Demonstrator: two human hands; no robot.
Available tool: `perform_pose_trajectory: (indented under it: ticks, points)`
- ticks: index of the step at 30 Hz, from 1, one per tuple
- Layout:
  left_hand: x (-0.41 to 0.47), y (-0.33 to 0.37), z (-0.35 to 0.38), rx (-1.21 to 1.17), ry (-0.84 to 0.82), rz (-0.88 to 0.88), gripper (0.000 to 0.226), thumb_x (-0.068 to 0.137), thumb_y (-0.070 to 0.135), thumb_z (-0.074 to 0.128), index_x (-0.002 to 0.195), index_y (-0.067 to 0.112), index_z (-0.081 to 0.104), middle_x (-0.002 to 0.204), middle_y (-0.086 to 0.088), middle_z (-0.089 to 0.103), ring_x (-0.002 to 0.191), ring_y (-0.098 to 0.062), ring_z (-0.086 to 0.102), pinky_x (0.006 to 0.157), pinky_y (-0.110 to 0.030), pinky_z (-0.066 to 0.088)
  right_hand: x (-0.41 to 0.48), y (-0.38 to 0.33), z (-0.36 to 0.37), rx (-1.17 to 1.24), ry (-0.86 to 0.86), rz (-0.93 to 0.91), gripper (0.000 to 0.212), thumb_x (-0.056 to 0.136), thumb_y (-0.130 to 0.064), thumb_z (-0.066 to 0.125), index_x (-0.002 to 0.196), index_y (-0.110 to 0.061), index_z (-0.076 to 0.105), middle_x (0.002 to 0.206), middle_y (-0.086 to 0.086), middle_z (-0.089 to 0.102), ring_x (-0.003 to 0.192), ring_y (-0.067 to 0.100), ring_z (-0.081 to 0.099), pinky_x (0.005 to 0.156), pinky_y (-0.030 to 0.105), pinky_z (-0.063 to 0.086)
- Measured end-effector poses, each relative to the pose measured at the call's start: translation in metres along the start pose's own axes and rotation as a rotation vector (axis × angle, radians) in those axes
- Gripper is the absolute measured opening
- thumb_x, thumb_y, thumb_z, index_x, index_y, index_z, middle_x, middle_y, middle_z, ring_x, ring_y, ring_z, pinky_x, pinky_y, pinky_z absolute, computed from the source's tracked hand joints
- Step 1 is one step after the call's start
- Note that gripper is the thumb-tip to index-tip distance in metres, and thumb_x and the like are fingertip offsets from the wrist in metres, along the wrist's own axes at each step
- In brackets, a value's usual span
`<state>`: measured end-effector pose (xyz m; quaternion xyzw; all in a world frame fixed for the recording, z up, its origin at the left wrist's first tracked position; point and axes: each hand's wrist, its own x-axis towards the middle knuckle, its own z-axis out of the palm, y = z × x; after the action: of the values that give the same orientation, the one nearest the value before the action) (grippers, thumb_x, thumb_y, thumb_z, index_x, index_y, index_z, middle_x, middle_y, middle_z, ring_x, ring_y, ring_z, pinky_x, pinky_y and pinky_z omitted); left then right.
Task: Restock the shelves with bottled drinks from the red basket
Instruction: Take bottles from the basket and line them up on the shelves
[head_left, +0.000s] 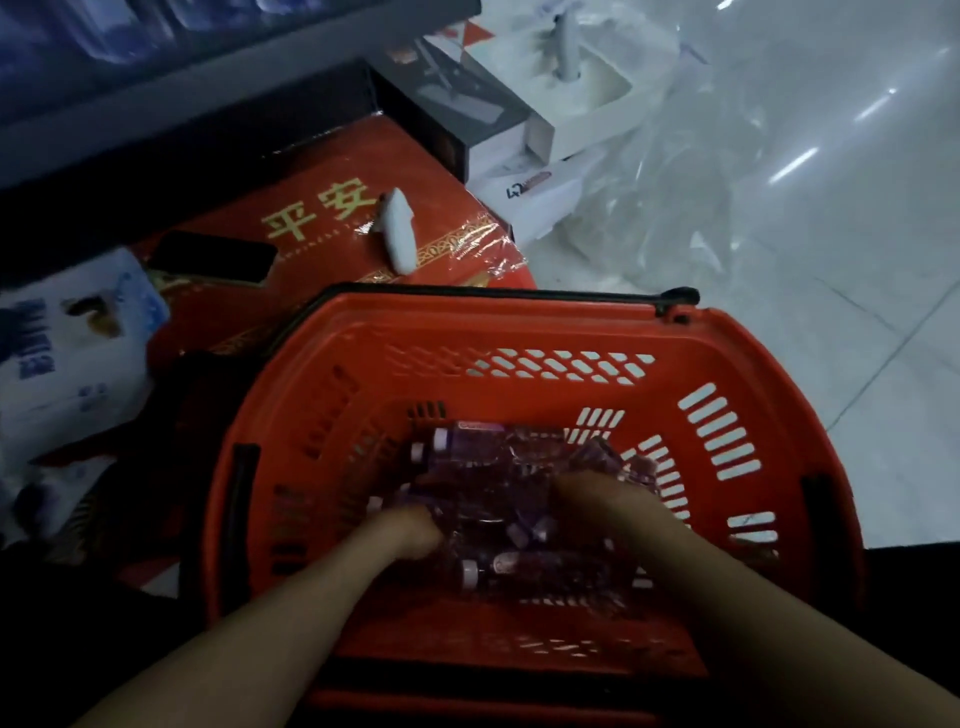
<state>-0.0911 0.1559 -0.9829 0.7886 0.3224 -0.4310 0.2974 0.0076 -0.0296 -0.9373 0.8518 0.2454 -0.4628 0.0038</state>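
Observation:
The red basket stands on the floor in front of me, its black handle folded back along the far rim. Several purple bottled drinks with pale caps lie in a heap on its bottom. Both my arms reach down into it. My left hand is among the bottles at the left of the heap, its fingers curled under and hidden. My right hand lies on the right of the heap; its fingers are hidden too. Whether either hand grips a bottle cannot be seen.
A red gift box with gold characters lies behind the basket, with a black phone and a white device on it. White and blue packages sit at left. A dark shelf edge runs top left. Plastic wrap and white boxes cover the floor behind.

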Motion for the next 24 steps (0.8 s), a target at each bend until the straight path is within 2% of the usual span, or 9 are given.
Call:
perform_pose_trajectory:
  ticks: [2, 4, 5, 8, 11, 15, 17, 20, 24]
  points:
    - [0.007, -0.007, 0.004, -0.302, -0.072, -0.105, 0.075, 0.079, 0.058, 0.043, 0.146, 0.024, 0.040, 0.156, 0.001, 0.033, 0.144, -0.023, 0.028, 0.119, -0.042, 0.021, 0.011, 0.010, 0.020, 0.036, -0.051, -0.017, 0.044, 0.098, -0.031, 0.058, 0.141, -0.023, 0.053, 0.147, 0.005, 0.052, 0.132, 0.024, 0.051, 0.109, 0.031, 0.037]
    - [0.020, -0.007, 0.006, -0.701, -0.094, -0.248, 0.036, 0.091, 0.038, 0.061, 0.121, 0.017, 0.056, 0.121, -0.006, 0.062, 0.111, -0.025, 0.059, 0.094, -0.042, 0.048, 0.022, 0.020, 0.036, 0.066, -0.110, 0.012, 0.049, 0.101, -0.032, 0.052, 0.148, -0.020, 0.044, 0.154, 0.004, 0.042, 0.140, 0.023, 0.042, 0.111, 0.028, 0.031]
    - [0.030, -0.007, 0.008, -0.855, -0.116, -0.319, 0.029, 0.091, 0.032, 0.065, 0.114, 0.016, 0.059, 0.103, -0.008, 0.066, 0.098, -0.027, 0.064, 0.086, -0.042, 0.053, 0.026, 0.023, 0.041, 0.081, -0.137, 0.038, 0.053, 0.102, -0.033, 0.049, 0.152, -0.019, 0.037, 0.159, 0.006, 0.034, 0.144, 0.023, 0.035, 0.114, 0.028, 0.026]
    - [0.052, -0.004, 0.020, -1.117, -0.129, -0.402, 0.019, 0.087, 0.028, 0.069, 0.099, 0.013, 0.066, 0.083, -0.011, 0.069, 0.090, -0.030, 0.066, 0.086, -0.042, 0.054, 0.037, 0.034, 0.053, 0.136, -0.195, 0.066, 0.061, 0.101, -0.038, 0.051, 0.155, -0.019, 0.032, 0.162, 0.007, 0.028, 0.147, 0.025, 0.030, 0.119, 0.032, 0.022]
    - [0.064, 0.002, 0.026, -1.202, -0.114, -0.407, 0.017, 0.090, 0.027, 0.067, 0.089, 0.010, 0.065, 0.063, -0.011, 0.068, 0.072, -0.027, 0.061, 0.069, -0.039, 0.051, 0.048, 0.044, 0.061, 0.142, -0.216, 0.038, 0.072, 0.089, -0.058, 0.059, 0.152, -0.030, 0.037, 0.159, 0.001, 0.034, 0.143, 0.022, 0.038, 0.118, 0.035, 0.029]
    - [0.077, -0.001, 0.030, -1.332, -0.081, -0.319, 0.033, 0.091, 0.040, 0.064, 0.111, 0.014, 0.067, 0.093, -0.010, 0.071, 0.086, -0.027, 0.065, 0.083, -0.040, 0.053, 0.069, 0.052, 0.077, 0.131, -0.182, 0.043, 0.079, 0.078, -0.073, 0.056, 0.147, -0.040, 0.038, 0.157, -0.004, 0.038, 0.140, 0.022, 0.042, 0.115, 0.037, 0.034]
    - [0.078, 0.001, 0.027, -1.383, -0.095, -0.256, 0.026, 0.096, 0.039, 0.058, 0.104, 0.015, 0.066, 0.091, -0.010, 0.071, 0.083, -0.027, 0.065, 0.078, -0.041, 0.052, 0.077, 0.051, 0.084, 0.132, -0.168, 0.059, 0.079, 0.076, -0.073, 0.058, 0.145, -0.040, 0.040, 0.155, -0.004, 0.042, 0.138, 0.022, 0.045, 0.112, 0.037, 0.036]
    - [0.082, -0.002, 0.019, -1.287, -0.038, -0.151, 0.017, 0.095, 0.030, 0.061, 0.088, 0.016, 0.066, 0.068, -0.004, 0.073, 0.065, -0.022, 0.068, 0.061, -0.033, 0.054, 0.072, 0.042, 0.077, 0.073, -0.240, 0.085, 0.077, 0.075, -0.065, 0.066, 0.143, -0.034, 0.047, 0.152, 0.000, 0.045, 0.134, 0.023, 0.049, 0.110, 0.039, 0.041]
    - [0.072, -0.006, 0.002, -1.262, -0.015, -0.089, 0.011, 0.092, 0.021, 0.064, 0.089, 0.011, 0.066, 0.077, -0.009, 0.073, 0.073, -0.026, 0.066, 0.068, -0.038, 0.053, 0.043, 0.020, 0.044, -0.009, -0.295, 0.076, 0.078, 0.081, -0.056, 0.066, 0.149, -0.027, 0.040, 0.157, 0.005, 0.036, 0.140, 0.027, 0.039, 0.117, 0.039, 0.030]
